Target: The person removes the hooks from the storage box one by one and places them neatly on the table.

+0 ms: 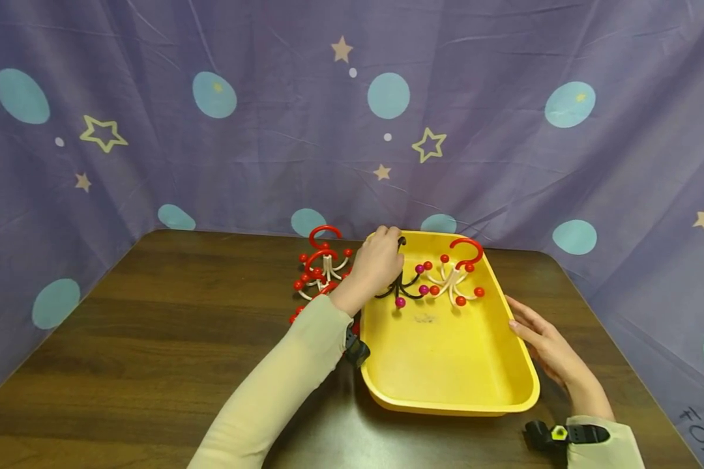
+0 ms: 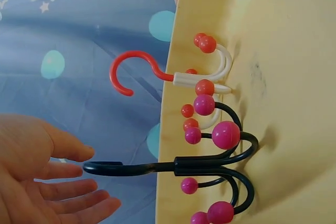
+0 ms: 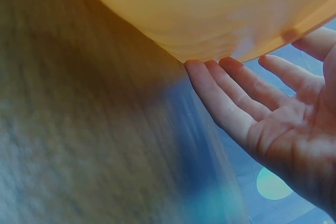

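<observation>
At a dark wooden table (image 1: 152, 365) before a purple curtain (image 1: 281, 163) printed with stars (image 1: 341, 49) and pale-blue spots (image 1: 389, 96), a person's left hand (image 1: 377, 264), fingers (image 2: 79, 190) loosely extended, is at the tip of a black hook (image 2: 199, 166) standing inside a yellow tray (image 1: 446, 378); whether it touches is unclear. The right hand (image 1: 542, 342), unfurled, rests its fingertips (image 3: 192, 66) against the tray's outer wall. A white hook (image 2: 188, 80) stands beside the black one. The work looks only part done: more white hooks (image 1: 327, 266) cluster on the table left of the tray, partly hidden, their number uncertain.
</observation>
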Demonstrator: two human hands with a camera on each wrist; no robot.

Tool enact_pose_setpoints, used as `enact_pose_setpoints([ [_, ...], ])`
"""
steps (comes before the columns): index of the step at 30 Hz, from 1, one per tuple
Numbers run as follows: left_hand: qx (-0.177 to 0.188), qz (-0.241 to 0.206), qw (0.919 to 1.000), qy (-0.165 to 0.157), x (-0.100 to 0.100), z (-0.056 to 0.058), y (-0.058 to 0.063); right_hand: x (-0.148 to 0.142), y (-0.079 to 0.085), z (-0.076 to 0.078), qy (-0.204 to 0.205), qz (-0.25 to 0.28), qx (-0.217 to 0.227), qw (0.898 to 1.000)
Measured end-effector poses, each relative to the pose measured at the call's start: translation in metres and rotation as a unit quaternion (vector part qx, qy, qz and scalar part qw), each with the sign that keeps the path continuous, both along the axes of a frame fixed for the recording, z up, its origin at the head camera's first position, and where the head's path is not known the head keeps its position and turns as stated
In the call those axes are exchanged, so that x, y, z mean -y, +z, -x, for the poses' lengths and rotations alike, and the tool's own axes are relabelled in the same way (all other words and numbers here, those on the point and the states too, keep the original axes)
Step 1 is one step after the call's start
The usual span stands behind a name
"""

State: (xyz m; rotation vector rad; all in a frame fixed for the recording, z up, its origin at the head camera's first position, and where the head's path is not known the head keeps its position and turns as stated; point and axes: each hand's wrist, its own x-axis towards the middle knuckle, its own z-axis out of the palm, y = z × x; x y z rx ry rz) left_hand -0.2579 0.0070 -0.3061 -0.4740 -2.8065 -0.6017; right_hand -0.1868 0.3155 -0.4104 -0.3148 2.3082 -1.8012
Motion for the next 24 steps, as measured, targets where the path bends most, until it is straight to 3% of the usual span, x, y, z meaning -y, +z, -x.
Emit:
enact_pose_setpoints([
  [9, 0.0, -0.002, 1.0, 0.002, -0.006, 0.013, -0.005, -0.002, -0.001, 0.0, 0.005, 0.005, -0.002, 1.0],
  [24, -0.01, 0.005, 0.9999, 0.001, -0.005, 0.014, -0.005, -0.001, 0.0, 0.0, -0.003, 0.002, 0.003, 1.0],
])
